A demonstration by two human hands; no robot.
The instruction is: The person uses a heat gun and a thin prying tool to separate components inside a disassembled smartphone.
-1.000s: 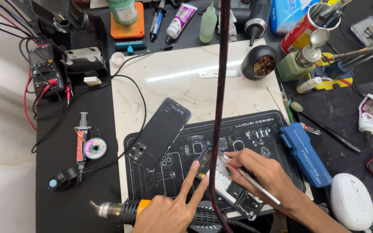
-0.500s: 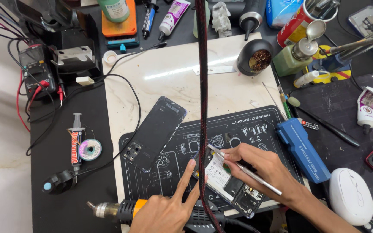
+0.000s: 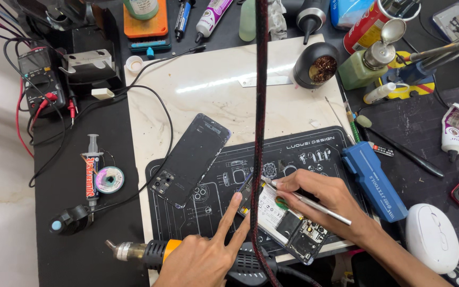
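The opened phone [image 3: 285, 223] on the black mat [image 3: 314, 146] looks light, rigid and fragile. The left hand [image 3: 208, 255] steadies its edge with 2 extended fingers, gripping nothing. The right hand [image 3: 320, 196] pinches metal tweezers [image 3: 314, 203], best worked from the phone's frame.

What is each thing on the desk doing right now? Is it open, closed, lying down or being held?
Opened black phone: back off, insides showing, flat on the mat.
Black phone back cover: removed, lying flat beside the phone.
Thin silver tweezers: held in the right hand, tip at the phone.
Left hand: empty, two fingers pressing the phone's edge.
Orange-collared hot-air handle: lying down.
Round black pot of brass wool: open.
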